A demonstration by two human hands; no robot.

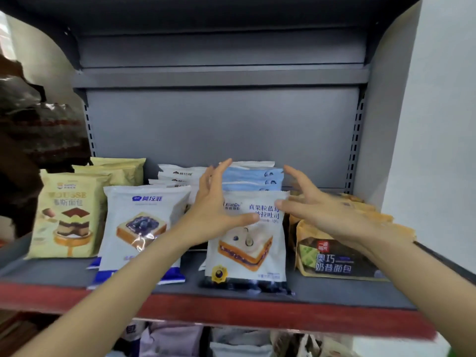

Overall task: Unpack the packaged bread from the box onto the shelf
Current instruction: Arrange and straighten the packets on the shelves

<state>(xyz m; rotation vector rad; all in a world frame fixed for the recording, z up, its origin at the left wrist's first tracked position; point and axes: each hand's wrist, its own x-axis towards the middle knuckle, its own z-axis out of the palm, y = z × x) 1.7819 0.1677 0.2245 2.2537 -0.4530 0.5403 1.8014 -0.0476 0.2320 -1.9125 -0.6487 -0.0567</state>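
A white blueberry toast packet leans at the front of a row of like packets on the grey shelf. My left hand is spread at the row's left side, its thumb lying across the front packet's face. My right hand hovers spread at the row's right side, fingers straight; whether it touches the packets is unclear. Neither hand grips anything. The box is not in view.
Left of the row stand white blueberry-toast packets and yellow mousse bread packets. Orange-and-dark packets sit on the right. The shelf has a red front edge, an upper shelf above, more packets below.
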